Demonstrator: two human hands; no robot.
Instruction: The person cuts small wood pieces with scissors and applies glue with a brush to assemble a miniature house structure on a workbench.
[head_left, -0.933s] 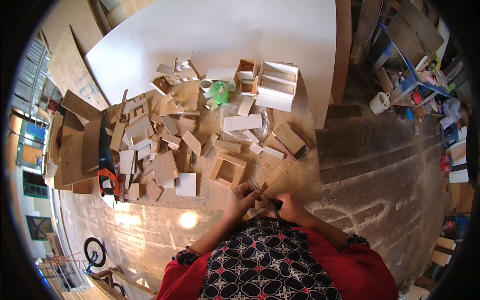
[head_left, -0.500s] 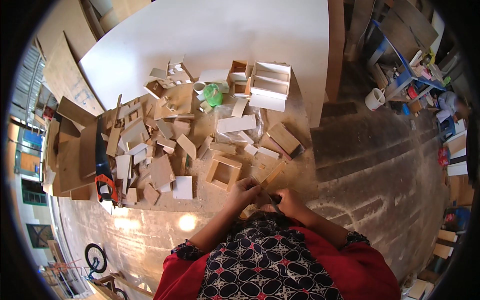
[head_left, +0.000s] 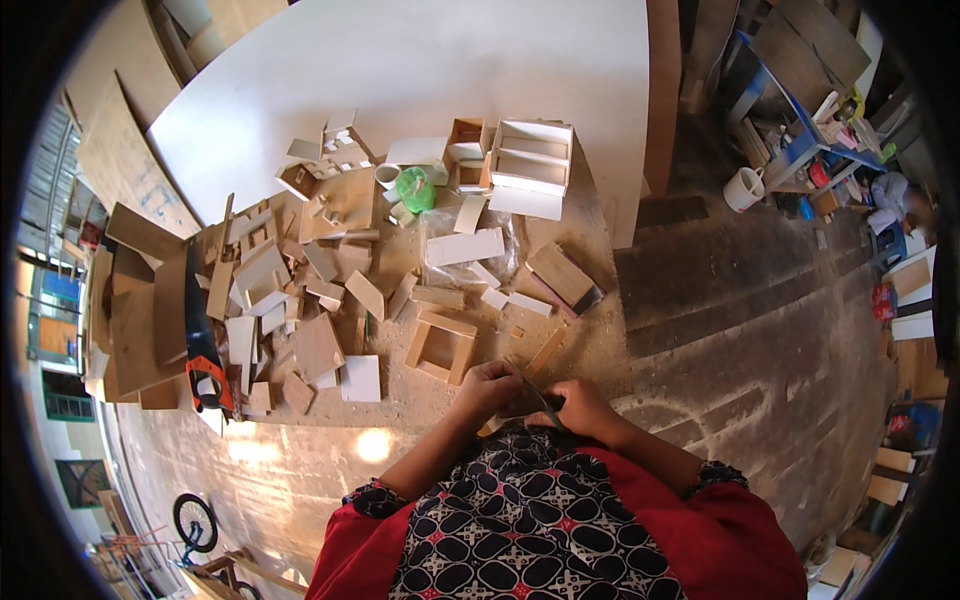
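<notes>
Both of my hands are close together at the table's near edge, just in front of my patterned shirt. My left hand [head_left: 488,388] is closed in a pinch, but what its fingers hold is too small to make out. My right hand [head_left: 583,407] grips a thin dark-grey piece [head_left: 549,411], narrow like a blade, which slants up toward the left fingers. Its exact kind is unclear. Just beyond the hands lie a narrow wooden strip [head_left: 546,351] and a small open wooden frame [head_left: 441,346].
Wood offcuts [head_left: 318,345] crowd the table's left side, with an orange-handled saw [head_left: 207,384] at the edge. Behind stand a green bag [head_left: 415,189], a white cup [head_left: 387,176] and a white shelved box [head_left: 531,157]. A brown block [head_left: 563,277] lies right.
The view has shifted slightly. My hands stay almost in place, and more of the thin grey piece shows between them now.
</notes>
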